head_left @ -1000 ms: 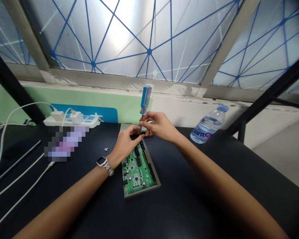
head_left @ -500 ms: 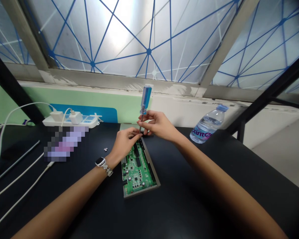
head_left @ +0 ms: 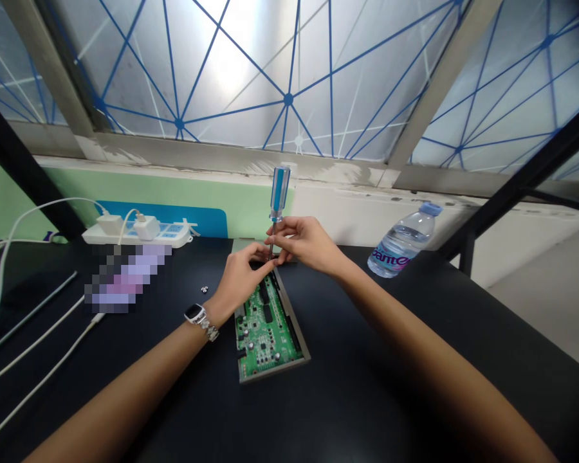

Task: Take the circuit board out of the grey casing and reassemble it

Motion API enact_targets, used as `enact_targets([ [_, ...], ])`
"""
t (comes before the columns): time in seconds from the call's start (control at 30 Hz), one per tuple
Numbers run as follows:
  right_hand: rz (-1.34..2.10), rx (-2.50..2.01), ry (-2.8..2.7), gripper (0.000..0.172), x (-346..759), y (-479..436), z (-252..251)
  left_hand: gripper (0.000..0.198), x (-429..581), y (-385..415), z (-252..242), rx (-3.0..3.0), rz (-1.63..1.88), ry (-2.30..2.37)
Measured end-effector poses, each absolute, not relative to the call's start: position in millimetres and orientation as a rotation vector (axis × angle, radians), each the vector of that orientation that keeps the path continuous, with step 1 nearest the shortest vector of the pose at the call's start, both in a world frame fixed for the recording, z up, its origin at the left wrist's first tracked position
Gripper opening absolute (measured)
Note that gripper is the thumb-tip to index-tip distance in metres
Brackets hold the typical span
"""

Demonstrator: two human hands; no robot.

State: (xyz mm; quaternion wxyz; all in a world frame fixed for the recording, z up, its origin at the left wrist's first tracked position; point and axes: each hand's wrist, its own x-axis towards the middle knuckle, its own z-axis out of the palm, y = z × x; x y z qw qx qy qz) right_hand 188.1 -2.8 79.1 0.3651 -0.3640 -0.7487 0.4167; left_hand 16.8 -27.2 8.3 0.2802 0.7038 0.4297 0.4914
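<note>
A screwdriver [head_left: 280, 191] with a clear and blue handle stands nearly upright over the far end of a green circuit board [head_left: 265, 331] in a metal frame. The thumb and fingers of my right hand [head_left: 309, 243] pinch its shaft just under the handle. Lower down, my left hand [head_left: 244, 273] lies across the board's far part, thumb and fingertips closed around the shaft near its tip. My fingers hide the tip and whatever it touches. A few small screws [head_left: 204, 290] lie on the black table left of my left hand.
A white power strip [head_left: 137, 235] with plugs and cables sits at the back left, near a blurred purple item [head_left: 130, 280]. At the back right, a water bottle [head_left: 405, 241] leans. Black metal bars [head_left: 506, 186] rise at both sides, and a window spans the back.
The screwdriver's handle has tipped slightly left and turned, showing a different blue stripe. My right fingers have shifted a little on the shaft; my left hand has barely moved.
</note>
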Motion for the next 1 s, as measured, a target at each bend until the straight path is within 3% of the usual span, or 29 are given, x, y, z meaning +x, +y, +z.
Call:
enact_targets([
  [0.47, 0.697, -1.076, -1.892, 0.024, 179, -4, 73, 0.019, 18, -22, 3, 1.808, 1.399, 1.145],
  [0.8, 1.137, -0.963, -1.96, 0.027, 189, -5, 85, 0.024, 12, -22, 6, 1.81, 1.223, 0.928],
  [1.0, 1.078, -0.973, -1.972, 0.021, 188, -2, 81, 0.025, 13, -22, 6, 1.871, 1.215, 0.959],
])
